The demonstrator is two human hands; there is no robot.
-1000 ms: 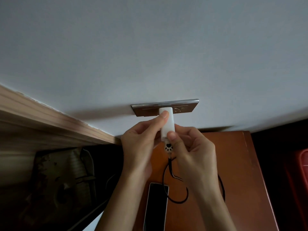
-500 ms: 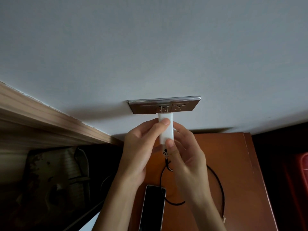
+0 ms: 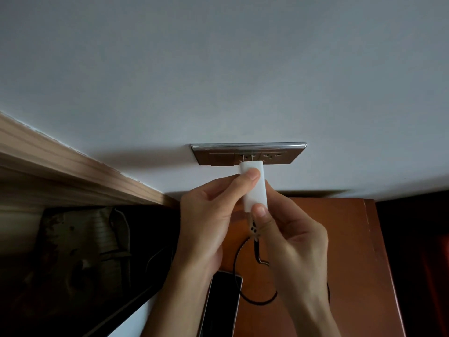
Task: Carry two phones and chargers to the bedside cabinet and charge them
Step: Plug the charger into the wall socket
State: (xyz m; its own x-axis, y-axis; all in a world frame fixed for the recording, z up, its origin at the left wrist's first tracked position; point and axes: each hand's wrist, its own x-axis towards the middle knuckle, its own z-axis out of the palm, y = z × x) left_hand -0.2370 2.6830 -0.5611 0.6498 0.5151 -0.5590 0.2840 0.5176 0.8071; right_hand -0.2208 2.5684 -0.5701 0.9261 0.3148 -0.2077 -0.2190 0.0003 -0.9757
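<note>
The white charger point(image 3: 255, 190) stood with its far end against the wall socket point(image 3: 274, 156). The left hand point(image 3: 209, 222) kept a pinching grip on its far end, and the right hand point(image 3: 294, 242) pinched its near end. Its black cable point(image 3: 239, 254) looped beside the phone point(image 3: 222, 307) on the bedside cabinet point(image 3: 345, 251).

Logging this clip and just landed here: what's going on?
A person grips a white charger with both hands, left hand near its top, right hand pinching its lower end, at the wall socket panel. Its prongs show, so it is not fully in. Its black cable loops beside a phone lying on the wooden bedside cabinet.
</note>
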